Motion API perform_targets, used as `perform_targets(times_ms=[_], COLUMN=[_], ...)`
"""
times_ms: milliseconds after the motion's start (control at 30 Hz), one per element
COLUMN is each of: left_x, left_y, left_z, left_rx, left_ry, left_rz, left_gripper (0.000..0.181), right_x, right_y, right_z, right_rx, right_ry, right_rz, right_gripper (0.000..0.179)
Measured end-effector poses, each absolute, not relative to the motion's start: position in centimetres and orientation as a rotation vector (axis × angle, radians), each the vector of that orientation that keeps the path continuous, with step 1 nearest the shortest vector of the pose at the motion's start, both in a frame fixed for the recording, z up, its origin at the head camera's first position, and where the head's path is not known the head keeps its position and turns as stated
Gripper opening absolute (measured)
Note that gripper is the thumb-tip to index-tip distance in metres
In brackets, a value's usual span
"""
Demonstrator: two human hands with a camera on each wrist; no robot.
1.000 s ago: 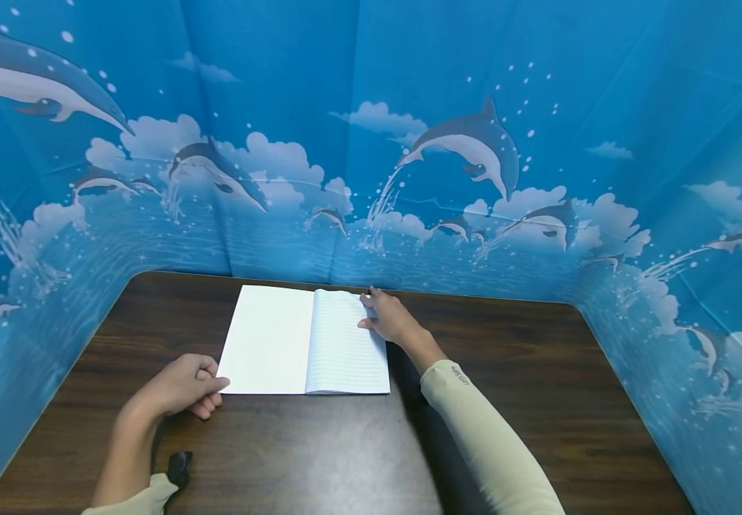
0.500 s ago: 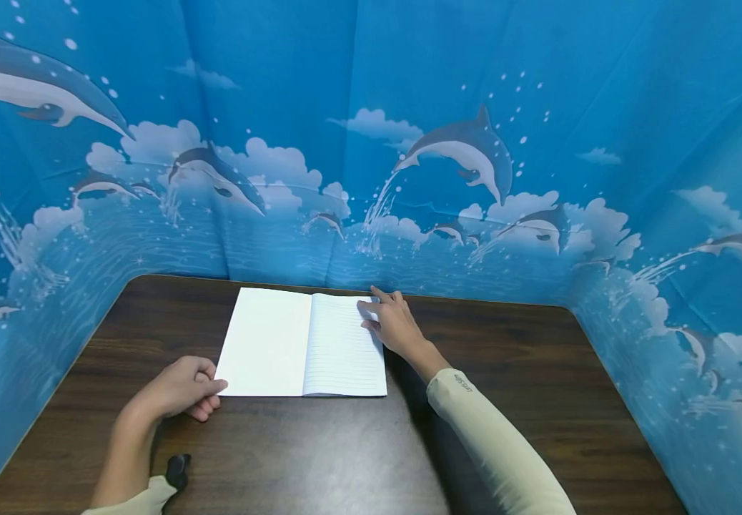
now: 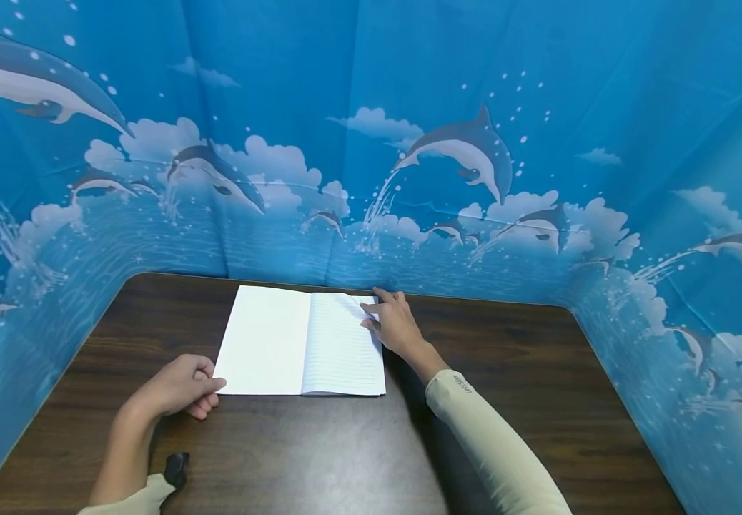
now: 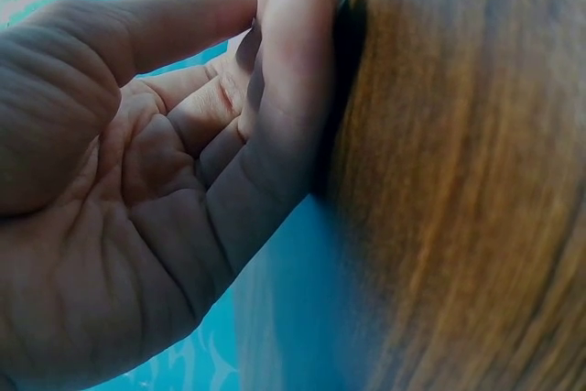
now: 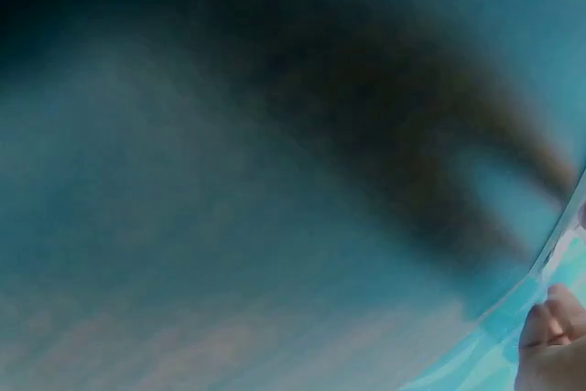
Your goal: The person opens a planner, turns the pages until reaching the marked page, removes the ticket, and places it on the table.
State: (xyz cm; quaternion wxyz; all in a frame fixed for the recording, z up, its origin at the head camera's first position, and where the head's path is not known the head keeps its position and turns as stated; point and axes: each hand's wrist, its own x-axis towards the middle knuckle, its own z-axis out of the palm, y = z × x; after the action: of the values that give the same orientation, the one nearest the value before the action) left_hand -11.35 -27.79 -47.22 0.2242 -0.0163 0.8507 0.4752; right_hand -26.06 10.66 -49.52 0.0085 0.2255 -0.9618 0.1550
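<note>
An unfolded notebook (image 3: 268, 343) lies on the dark wooden table, a plain white sheet on its left and a lined page (image 3: 339, 350) on its right. My left hand (image 3: 181, 386) holds the near left corner, thumb on top and the other fingers curled at the edge; the left wrist view shows that hand (image 4: 156, 171) with thumb and forefinger together. At the far right corner, my right hand (image 3: 397, 325) touches the lined page with spread, mostly straight fingers. The page's corner bends up slightly there. The right wrist view is mostly blurred.
A brown wood-grain table (image 3: 512, 379) surrounds the notebook. Beyond its far edge hangs a blue curtain (image 3: 294, 86) with dolphins and clouds, running round the left and right sides too. A small black object (image 3: 176, 469) is at the left sleeve.
My right hand has shifted slightly at the page's far right corner, its fingers now higher, and the corner bends up more. My left hand stays at the near left corner.
</note>
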Motion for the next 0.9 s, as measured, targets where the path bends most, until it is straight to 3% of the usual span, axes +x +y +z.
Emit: perform_targets(times_ms=[433,700,900], left_x=[-11.3,-11.5,-11.5], left_y=[-27.8,-27.8,-27.9], left_z=[-47.1,-47.0,-47.3], left_rx=[-0.029,-0.049,-0.048], left_ry=[2.339,2.355,2.353], left_rz=[1.321,1.292,1.293], left_gripper=[0.021,0.02,0.018], right_x=[-25.9,-26.4,-26.6], right_y=[10.5,11.2,11.5], right_z=[-49.2,-48.3,-47.5], right_rx=[0.71,0.43,0.275], right_ry=[-2.933,-2.922,-2.882], right_rz=[0.736,1.097,1.34], right_gripper=[0.034,0.046,0.04])
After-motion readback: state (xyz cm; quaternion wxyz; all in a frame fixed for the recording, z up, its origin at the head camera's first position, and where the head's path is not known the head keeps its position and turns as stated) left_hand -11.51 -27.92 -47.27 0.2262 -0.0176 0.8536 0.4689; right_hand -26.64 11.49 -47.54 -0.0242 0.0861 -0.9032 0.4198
